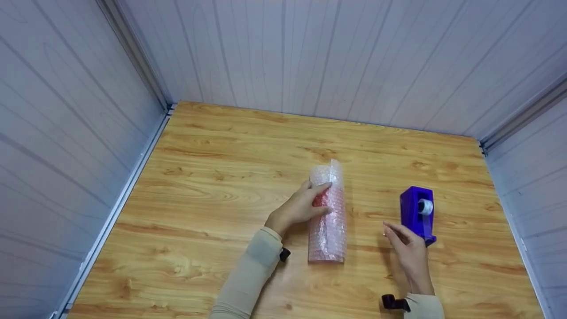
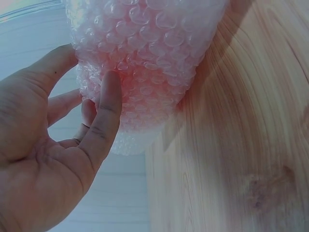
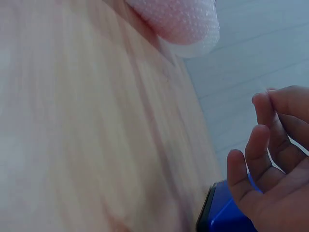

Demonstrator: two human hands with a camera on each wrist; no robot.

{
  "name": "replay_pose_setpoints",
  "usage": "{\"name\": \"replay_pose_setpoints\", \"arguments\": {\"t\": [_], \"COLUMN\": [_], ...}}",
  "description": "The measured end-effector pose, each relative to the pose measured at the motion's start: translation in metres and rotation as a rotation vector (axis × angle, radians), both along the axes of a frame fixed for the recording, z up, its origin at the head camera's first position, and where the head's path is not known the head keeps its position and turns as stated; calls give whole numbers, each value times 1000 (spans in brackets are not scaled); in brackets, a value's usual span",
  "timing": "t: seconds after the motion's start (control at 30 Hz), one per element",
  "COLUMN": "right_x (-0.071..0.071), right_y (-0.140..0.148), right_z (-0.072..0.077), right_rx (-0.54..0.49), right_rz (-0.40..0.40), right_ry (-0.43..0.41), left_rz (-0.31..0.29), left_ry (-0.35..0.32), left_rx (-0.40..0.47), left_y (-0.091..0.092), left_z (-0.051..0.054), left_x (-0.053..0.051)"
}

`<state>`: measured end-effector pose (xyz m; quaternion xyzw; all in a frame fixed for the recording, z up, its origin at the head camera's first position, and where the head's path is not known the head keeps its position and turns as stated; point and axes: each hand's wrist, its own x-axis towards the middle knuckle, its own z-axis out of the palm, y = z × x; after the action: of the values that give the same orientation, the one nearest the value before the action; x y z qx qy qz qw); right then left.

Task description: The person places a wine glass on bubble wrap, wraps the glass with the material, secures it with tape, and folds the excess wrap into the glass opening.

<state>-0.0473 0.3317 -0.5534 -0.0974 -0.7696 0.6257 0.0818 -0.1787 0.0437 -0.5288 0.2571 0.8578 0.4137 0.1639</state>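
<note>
A roll of bubble wrap (image 1: 335,230) lies lengthwise on the table, with something red showing through its layers. My left hand (image 1: 301,206) holds the roll from its left side, thumb and forefinger over the top. In the left wrist view the left hand's fingers (image 2: 110,96) press against the bubbles of the wrap (image 2: 154,53); what is inside cannot be made out. To the right, my right hand (image 1: 409,252) pinches a small clear piece of tape (image 1: 384,228) between thumb and forefinger, apart from the roll. A blue tape dispenser (image 1: 409,212) stands just beyond that hand.
A roll of clear tape (image 1: 425,207) sits in the dispenser. The wood-grain table (image 1: 199,212) is bordered by a pale panelled wall (image 1: 266,57) at the back and by further panels at left (image 1: 57,155) and right (image 1: 536,186).
</note>
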Motion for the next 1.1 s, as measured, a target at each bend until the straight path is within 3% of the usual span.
{"name": "replay_pose_setpoints", "arguments": {"t": [0.3, 0.53, 0.8, 1.1], "right_x": [-19, -28, -58, -86], "right_y": [-19, -45, -65, -84], "right_z": [13, 51, 69, 72], "right_rx": [110, 169, 192, 224], "right_rz": [107, 205, 365, 541], "right_ry": [62, 131, 127, 99], "left_rz": [-7, -24, -3, -14], "left_ry": [26, 73, 49, 62], "left_rx": [-1, -14, -30, -13], "left_y": [2, 2, 4, 5], "left_z": [-1, 0, -1, 1], "left_x": [0, 0, -1, -1]}}
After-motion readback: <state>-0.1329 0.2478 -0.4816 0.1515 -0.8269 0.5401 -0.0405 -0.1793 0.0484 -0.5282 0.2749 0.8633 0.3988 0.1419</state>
